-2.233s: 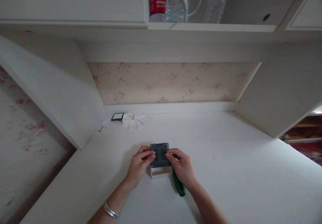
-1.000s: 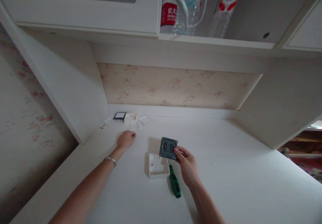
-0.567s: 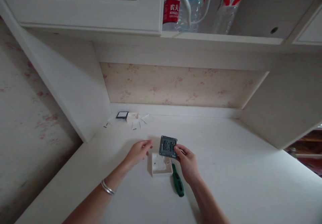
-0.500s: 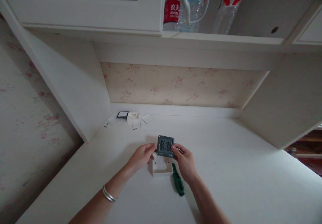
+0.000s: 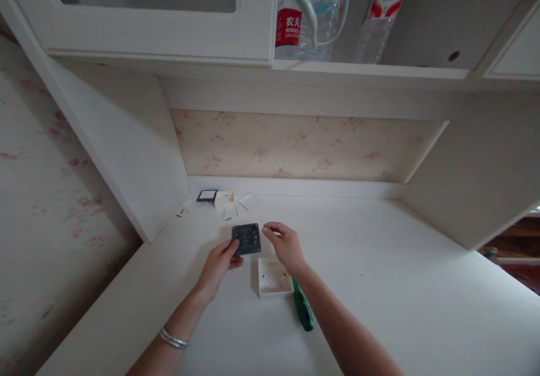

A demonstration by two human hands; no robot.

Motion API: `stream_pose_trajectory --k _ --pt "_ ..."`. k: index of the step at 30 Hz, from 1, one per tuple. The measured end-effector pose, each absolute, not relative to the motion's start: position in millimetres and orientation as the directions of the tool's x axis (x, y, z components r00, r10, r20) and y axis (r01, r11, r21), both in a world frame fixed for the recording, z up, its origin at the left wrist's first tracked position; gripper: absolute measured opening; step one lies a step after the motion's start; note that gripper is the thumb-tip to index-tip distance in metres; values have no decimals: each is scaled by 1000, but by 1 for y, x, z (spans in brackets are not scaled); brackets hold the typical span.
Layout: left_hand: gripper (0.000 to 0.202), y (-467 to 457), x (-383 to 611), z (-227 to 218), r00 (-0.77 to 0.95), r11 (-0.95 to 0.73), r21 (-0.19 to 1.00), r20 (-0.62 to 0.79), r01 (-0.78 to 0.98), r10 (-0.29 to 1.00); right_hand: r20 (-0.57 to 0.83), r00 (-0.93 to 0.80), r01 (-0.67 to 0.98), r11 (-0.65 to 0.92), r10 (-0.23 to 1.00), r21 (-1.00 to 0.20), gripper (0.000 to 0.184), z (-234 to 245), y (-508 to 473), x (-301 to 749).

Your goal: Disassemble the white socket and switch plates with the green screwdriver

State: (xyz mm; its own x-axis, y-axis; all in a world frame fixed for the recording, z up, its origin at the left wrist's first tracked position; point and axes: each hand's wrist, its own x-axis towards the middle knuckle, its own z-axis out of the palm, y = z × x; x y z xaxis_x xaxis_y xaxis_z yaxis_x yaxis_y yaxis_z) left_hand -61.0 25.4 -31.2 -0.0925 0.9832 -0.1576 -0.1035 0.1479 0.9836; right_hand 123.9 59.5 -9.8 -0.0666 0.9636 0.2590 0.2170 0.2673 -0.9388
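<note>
My left hand [image 5: 218,263] grips a dark grey square switch module [image 5: 246,238] by its lower left corner and holds it above the white desk [image 5: 379,274]. My right hand [image 5: 285,246] hovers just right of the module, thumb and forefinger pinched together; whether they hold anything is too small to see. Below my right hand a white square mounting box [image 5: 274,277] lies open side up on the desk. A green-handled screwdriver [image 5: 303,307] lies beside the box, partly under my right forearm.
At the back left corner lie several small white pieces [image 5: 236,206] and a black-framed plate [image 5: 207,196]. White side panels wall in the desk on both sides. Water bottles [image 5: 312,16] stand on the shelf overhead.
The module passed from my right hand to my left and moved left, away from over the white box. My right hand let go and lifted toward the back.
</note>
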Motion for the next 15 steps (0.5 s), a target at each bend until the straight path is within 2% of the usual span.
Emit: stream_pose_trajectory --k 3,8,15 --pt "37 36 -93 -43 -272 148 983 -115 104 955 116 -83 287 135 990 -948 27 -22 85 116" --pt "38 45 -133 -56 -380 195 855 2 481 925 -74 -88 458 -25 993 -889 7 -39 123 103" --pt "39 52 -149 -65 -420 295 710 1 639 908 -97 -138 591 3 986 -807 13 -32 156 59"
